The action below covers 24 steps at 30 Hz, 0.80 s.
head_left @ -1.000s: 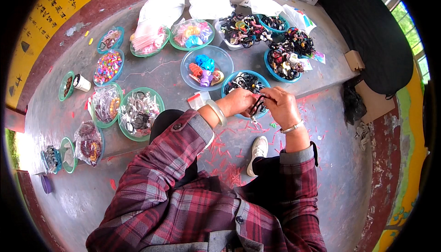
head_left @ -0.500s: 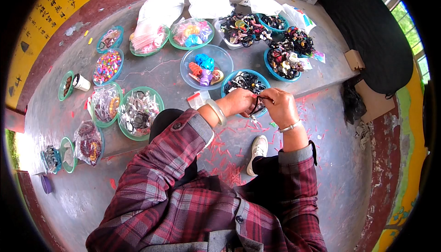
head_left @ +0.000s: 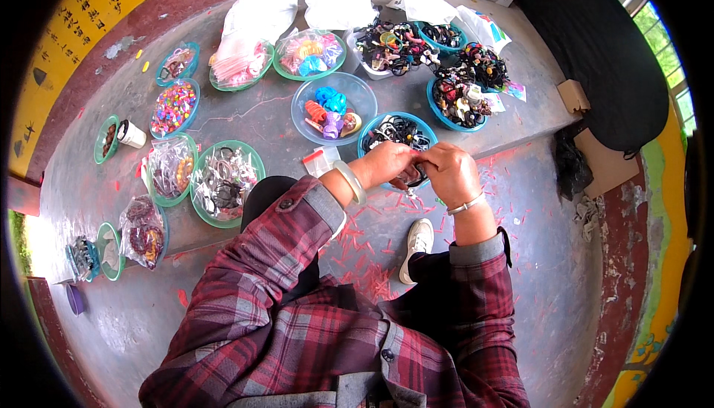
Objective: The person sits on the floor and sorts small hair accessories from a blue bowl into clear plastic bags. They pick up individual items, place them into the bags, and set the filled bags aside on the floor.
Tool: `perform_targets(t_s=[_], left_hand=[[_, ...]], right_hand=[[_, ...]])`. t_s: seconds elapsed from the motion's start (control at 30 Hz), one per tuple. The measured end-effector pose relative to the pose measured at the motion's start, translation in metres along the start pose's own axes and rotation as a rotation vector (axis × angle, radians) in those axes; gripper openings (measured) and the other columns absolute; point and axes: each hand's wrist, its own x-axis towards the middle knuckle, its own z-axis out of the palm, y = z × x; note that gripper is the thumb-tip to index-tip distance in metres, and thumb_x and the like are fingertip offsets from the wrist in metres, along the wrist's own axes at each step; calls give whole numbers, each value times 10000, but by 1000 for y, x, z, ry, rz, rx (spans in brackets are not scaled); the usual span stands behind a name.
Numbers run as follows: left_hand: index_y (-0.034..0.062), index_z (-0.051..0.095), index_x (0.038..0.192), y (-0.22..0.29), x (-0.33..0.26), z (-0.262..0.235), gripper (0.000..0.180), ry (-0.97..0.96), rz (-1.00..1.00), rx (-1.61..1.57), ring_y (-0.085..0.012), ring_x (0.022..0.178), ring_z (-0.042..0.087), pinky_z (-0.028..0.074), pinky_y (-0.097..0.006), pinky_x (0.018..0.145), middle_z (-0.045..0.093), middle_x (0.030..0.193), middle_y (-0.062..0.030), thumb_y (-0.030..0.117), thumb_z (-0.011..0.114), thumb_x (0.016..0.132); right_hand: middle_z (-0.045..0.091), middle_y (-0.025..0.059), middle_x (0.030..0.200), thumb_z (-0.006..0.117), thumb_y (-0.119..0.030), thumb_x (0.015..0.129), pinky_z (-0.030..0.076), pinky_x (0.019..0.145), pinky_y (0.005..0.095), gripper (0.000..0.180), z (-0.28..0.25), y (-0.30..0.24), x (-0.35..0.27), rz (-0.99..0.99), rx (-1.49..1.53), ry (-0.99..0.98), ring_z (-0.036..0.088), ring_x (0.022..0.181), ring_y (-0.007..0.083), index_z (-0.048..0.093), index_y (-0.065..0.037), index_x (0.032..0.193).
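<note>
Both hands meet just in front of the blue bowl (head_left: 396, 127), the left hand (head_left: 387, 164) and right hand (head_left: 448, 174) pinched together on a small dark hair tie (head_left: 413, 177). A slipped grip would likely drop it among the red scraps (head_left: 372, 248) below the bowl.

Bowls (head_left: 332, 107) on ledge (head_left: 268, 121) ahead; hands (head_left: 424, 170) over nearest bowl (head_left: 398, 131); shoe (head_left: 419, 241) below.

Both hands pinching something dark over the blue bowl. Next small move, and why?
Probably keep the small dark item pinched and ease the left hand and right hand slightly apart. They meet just over the blue bowl of dark hair ties, and the item between the fingers looks unfinished, though it is too small to identify.
</note>
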Motion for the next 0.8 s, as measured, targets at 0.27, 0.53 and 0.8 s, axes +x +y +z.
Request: perform_targets(t_s=[0.27, 0.53, 0.8], left_hand=[[16, 558, 965, 1, -1, -4, 300, -6, -15, -167, -162, 713, 616, 529, -278, 601, 612, 842, -72, 269, 410, 897], [11, 566, 955, 8, -7, 0, 270, 20, 8, -263, -143, 708, 611, 529, -267, 630, 606, 841, -62, 235, 429, 892], [5, 553, 959, 5, -5, -1, 258, 25, 78, -275, -141, 777, 592, 525, -271, 680, 575, 902, -54, 216, 420, 895]], right_hand=[[586, 131, 707, 490, -22, 730, 462, 590, 394, 142, 7, -6, 2, -49, 45, -3, 577, 698, 314, 589, -60, 824], [613, 140, 866, 469, 65, 688, 474, 692, 369, 319, 1, -15, 4, 29, 134, -46, 584, 790, 327, 532, -52, 978], [614, 109, 809, 465, 14, 709, 442, 693, 405, 314, -2, -19, 6, -56, 38, -61, 581, 766, 311, 512, -97, 998]])
